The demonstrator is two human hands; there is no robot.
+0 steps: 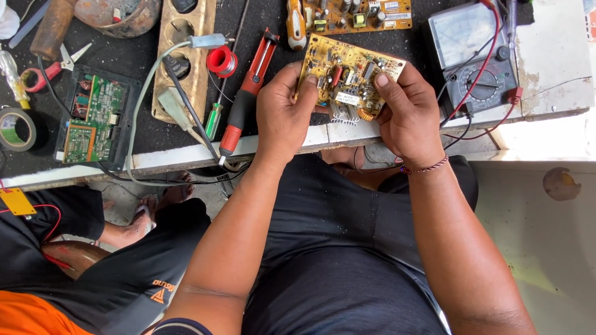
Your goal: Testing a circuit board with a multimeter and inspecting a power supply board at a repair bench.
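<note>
- A yellow circuit board (349,77) is held up between both hands, tilted, over the front edge of the workbench (161,158).
- The left hand (284,115) is closed on the board's left edge, thumb on top near the corner.
- The right hand (406,115) is closed on the board's right edge, thumb pressed on the upper face (a thin beaded bracelet (425,167) is worn at that wrist).
- Open room is found below the board only: the black-trousered lap lies under the hands, apart from the bench edge.
- To the right, a meter (475,53) is seen just beside the right hand, its red and black leads trailing over the bench edge.
- To the left, a red-handled solder pump (248,93) lies close to the left hand, with a green-handled screwdriver (214,118) beside it.
- Three circuit boards are counted: the held one, a second yellow one (360,15) behind it at the far edge, and a green one (93,118) in a black tray at the left.
- One roll of tape (17,129), one small red spool (221,61) and one pair of red-handled cutters (53,67) are counted.
- Another person's legs and bare feet (152,205) are seen at lower left, beyond the bench edge.
</note>
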